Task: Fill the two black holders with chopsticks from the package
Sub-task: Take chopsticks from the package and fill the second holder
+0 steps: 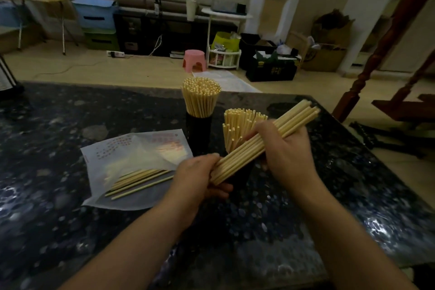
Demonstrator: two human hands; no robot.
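Both hands hold one bundle of pale wooden chopsticks (263, 143) slanting up to the right over the table. My left hand (200, 181) grips its lower end, my right hand (284, 148) is curled round its middle. Behind the bundle stands a black holder (242, 176), mostly hidden, with chopsticks (237, 125) standing in it. Farther back a second black holder (199, 132) is packed with upright chopsticks (201, 96). To the left lies the open white plastic package (131, 162) with a few chopsticks (138, 180) sticking out of it.
Everything sits on a dark speckled stone table (70, 219) whose far edge runs behind the holders. Beyond it, on the floor, are a pink stool (194, 59), crates and boxes. A wooden stair post (367, 73) rises at the right.
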